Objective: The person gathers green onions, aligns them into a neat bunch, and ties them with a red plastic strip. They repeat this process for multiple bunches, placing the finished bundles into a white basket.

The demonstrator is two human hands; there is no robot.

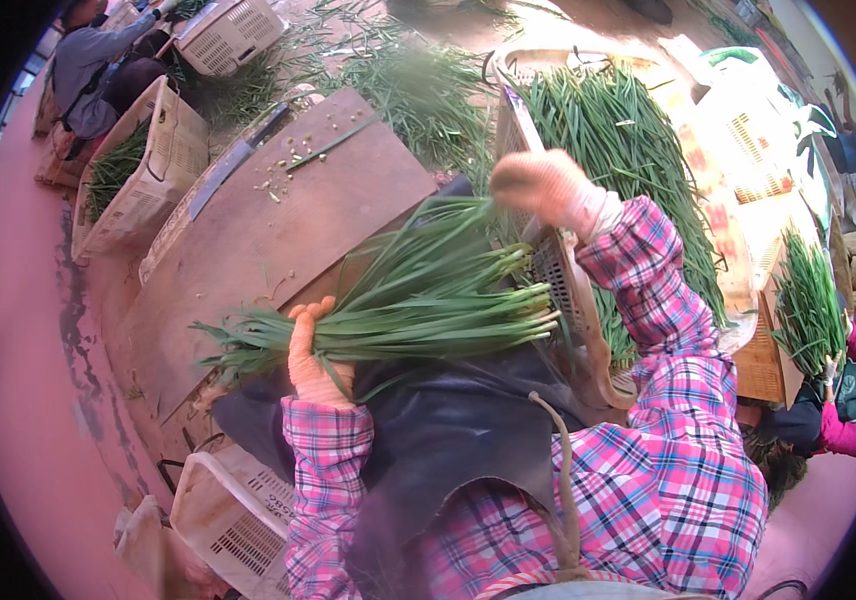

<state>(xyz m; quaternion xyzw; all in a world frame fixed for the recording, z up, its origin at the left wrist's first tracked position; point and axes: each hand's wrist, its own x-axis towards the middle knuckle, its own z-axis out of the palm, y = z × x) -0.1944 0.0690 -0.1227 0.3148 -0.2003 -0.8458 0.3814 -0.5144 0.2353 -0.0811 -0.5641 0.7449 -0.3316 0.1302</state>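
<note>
My left hand (313, 352), in an orange knit glove, grips a bundle of long green leafy stalks, which look like garlic chives (428, 322), near its leaf-tip end. The bundle lies across my dark apron (458, 435), its pale cut ends pointing right. Blurred by motion, my right hand (540, 187), gloved as well, is above the stalks' upper right part, beside the rim of a big crate; whether it holds any stalks cannot be told. In that crate (600, 375) more green stalks (608, 135) are heaped.
A brown board (308, 202) with small trimmings bears a large knife (225, 176) near its far edge. Loose leaves (420, 105) litter the floor. Plastic crates stand at upper left (173, 157) and lower left (225, 517). Co-workers sit at upper left (90, 75) and far right (855, 397).
</note>
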